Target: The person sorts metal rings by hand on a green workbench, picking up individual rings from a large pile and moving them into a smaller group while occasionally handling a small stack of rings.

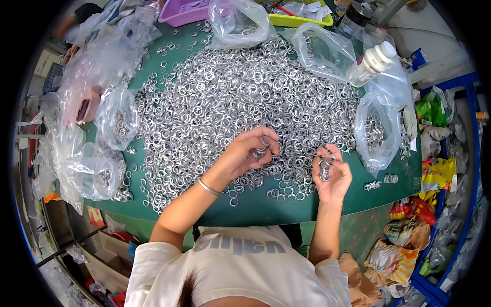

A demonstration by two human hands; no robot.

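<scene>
- We see a green table (266, 207) filling most of the scene, its near edge curving in front of the person.
- We see a broad heap of silver metal rings (230, 97) spread over the middle of the table, reaching from the left side to the right and thinning toward the near edge.
- We see clear plastic bags (115, 115) ringing the heap: several crumpled on the left, two at the far side, and one on the right holding rings.
- We see a purple tray (179, 13) and a yellow-green tray (294, 21) at the far edge.
- We see a white plastic bottle (372, 62) lying tilted at the far right.
- We see the left hand (248, 153) over the near part of the heap, fingers curled around a few rings, with a thin bangle (207, 187) on its wrist.
- We see the right hand (332, 171) just to the right, palm up, pinching a small stack of rings (325, 169) above the table.
</scene>
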